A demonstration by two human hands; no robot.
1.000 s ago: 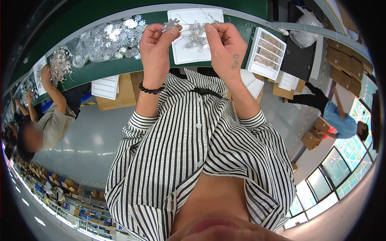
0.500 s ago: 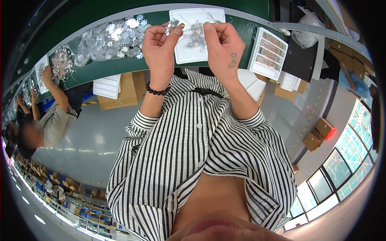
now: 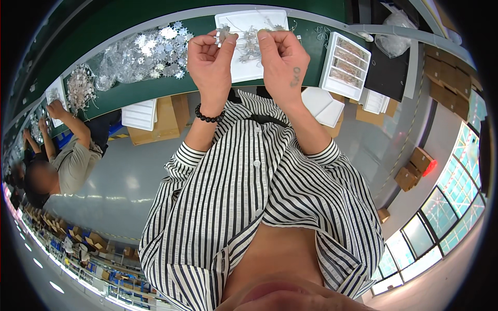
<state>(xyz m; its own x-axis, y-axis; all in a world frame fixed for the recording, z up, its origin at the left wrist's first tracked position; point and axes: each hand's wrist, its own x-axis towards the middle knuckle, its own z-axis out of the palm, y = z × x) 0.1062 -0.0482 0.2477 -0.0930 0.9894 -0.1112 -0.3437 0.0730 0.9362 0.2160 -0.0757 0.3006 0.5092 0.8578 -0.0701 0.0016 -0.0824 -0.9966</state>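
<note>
Both my hands are raised over a white tray (image 3: 244,75) on the green table, close to each other. My left hand (image 3: 211,65) is closed, its thumb and fingertips pinching a shiny silver star-shaped ornament (image 3: 222,35). To its right, my right hand (image 3: 284,59) is pinched shut, thumb against the bent forefinger. What lies between those fingertips is too small to make out. Behind and between the hands, a tangle of silver ornaments with thin strings (image 3: 251,46) lies in the tray.
A heap of silver stars (image 3: 155,46) with clear plastic spreads to the left, beside a pile of stringed pieces (image 3: 81,89). At right stands a compartmented white tray (image 3: 325,78) of thin pinkish pieces. Cardboard boxes (image 3: 161,122) sit below the table. A co-worker (image 3: 78,160) works at far left.
My hands have shifted slightly, the left a little rightward and the right a little leftward. Both keep their pinch. The co-worker's hand at far left has moved a little.
</note>
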